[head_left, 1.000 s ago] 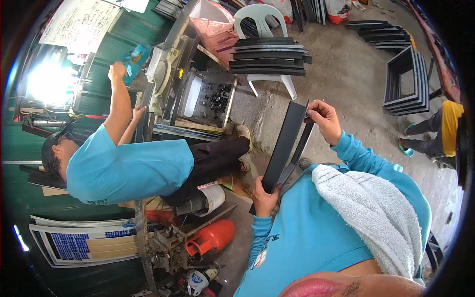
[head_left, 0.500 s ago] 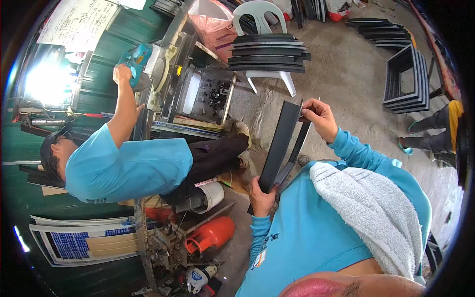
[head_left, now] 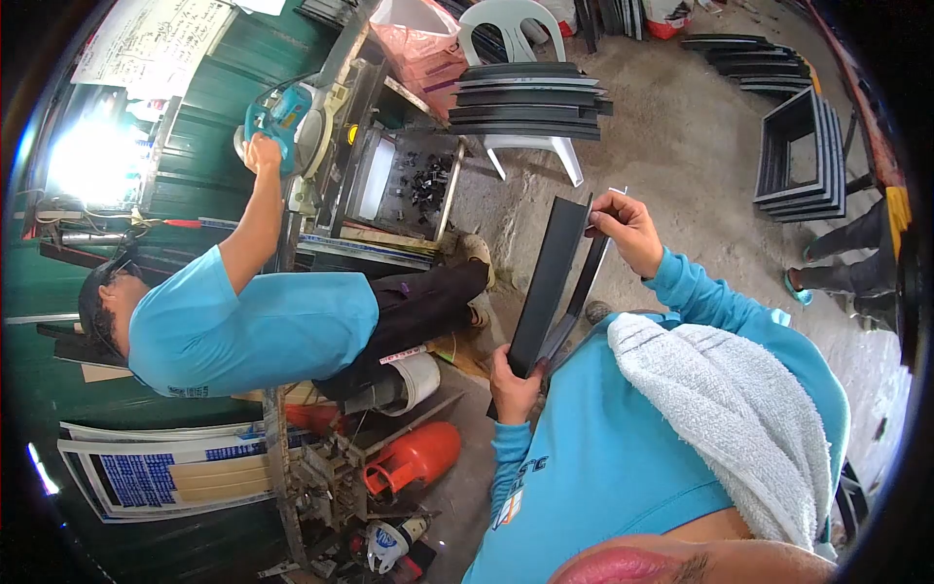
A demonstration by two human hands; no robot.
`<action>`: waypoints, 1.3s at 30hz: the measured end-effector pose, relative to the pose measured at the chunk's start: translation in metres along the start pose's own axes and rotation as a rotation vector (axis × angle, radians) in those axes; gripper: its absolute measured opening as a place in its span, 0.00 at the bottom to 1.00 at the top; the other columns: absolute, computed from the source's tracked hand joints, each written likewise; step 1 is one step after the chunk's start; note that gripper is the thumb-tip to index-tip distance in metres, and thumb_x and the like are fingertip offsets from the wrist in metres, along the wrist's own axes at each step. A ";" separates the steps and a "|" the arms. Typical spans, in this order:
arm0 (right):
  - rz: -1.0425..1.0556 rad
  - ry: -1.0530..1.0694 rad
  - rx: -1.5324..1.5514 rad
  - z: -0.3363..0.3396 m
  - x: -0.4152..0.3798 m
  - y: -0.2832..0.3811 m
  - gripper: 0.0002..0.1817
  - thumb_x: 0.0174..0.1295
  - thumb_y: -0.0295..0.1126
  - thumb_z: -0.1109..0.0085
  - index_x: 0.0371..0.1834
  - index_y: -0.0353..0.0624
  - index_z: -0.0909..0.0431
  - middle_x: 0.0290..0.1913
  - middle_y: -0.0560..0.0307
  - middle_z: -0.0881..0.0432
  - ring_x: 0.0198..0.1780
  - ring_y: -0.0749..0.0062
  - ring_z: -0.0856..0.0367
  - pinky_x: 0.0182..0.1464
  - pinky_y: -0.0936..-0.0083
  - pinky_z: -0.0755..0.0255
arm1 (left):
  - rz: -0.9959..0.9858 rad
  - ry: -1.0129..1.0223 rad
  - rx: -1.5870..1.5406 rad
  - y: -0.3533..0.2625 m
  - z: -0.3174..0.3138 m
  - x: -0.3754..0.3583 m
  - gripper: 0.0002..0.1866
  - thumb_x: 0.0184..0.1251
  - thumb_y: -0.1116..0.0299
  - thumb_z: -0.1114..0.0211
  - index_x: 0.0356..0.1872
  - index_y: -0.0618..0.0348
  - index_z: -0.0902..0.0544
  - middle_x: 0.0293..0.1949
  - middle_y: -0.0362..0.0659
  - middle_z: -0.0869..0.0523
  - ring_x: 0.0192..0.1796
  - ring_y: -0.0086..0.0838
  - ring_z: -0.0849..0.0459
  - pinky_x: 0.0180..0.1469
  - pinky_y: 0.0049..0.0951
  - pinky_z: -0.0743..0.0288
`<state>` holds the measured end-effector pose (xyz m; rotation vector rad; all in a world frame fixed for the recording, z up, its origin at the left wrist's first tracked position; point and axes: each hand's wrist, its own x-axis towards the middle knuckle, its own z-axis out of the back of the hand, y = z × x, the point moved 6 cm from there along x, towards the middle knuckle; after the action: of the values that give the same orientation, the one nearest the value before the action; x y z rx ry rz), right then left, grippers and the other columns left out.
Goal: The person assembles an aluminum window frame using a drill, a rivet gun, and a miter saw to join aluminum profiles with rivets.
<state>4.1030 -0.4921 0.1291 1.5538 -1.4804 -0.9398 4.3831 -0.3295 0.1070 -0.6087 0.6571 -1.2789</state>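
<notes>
Head view: your left hand (head_left: 516, 382) grips the lower end of the black strips (head_left: 553, 280), your right hand (head_left: 628, 229) pinches their top, held in front of your chest over the concrete floor (head_left: 681, 146).

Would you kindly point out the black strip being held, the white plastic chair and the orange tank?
black strip (head_left: 548, 282), head view, middle of its flat face.
white plastic chair (head_left: 508, 17), head view, its backrest.
orange tank (head_left: 420, 456), head view, its rounded body.
</notes>
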 end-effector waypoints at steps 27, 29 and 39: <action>-0.035 0.046 0.021 -0.004 0.010 -0.010 0.03 0.68 0.22 0.47 0.40 0.39 0.23 0.38 0.63 0.19 0.40 0.80 0.19 0.47 0.76 0.20 | 0.045 0.033 0.038 0.012 -0.003 0.004 0.35 0.49 0.56 0.21 0.52 0.65 0.27 0.43 0.56 0.18 0.45 0.49 0.18 0.48 0.43 0.25; -0.043 0.045 0.017 -0.004 0.009 -0.009 0.03 0.68 0.22 0.47 0.40 0.39 0.23 0.38 0.63 0.19 0.40 0.80 0.19 0.47 0.76 0.20 | 0.043 0.040 0.040 0.016 -0.005 0.003 0.35 0.49 0.56 0.21 0.52 0.66 0.27 0.44 0.57 0.18 0.46 0.49 0.18 0.48 0.43 0.25; -0.033 0.046 0.011 -0.006 0.006 -0.007 0.04 0.67 0.22 0.47 0.41 0.38 0.23 0.38 0.62 0.19 0.41 0.79 0.19 0.47 0.76 0.20 | 0.056 0.046 0.033 0.016 -0.005 0.002 0.35 0.48 0.57 0.21 0.54 0.65 0.27 0.45 0.56 0.18 0.46 0.50 0.18 0.48 0.43 0.25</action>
<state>4.1118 -0.4979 0.1252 1.6016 -1.4343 -0.9101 4.3905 -0.3291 0.0913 -0.5317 0.6851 -1.2518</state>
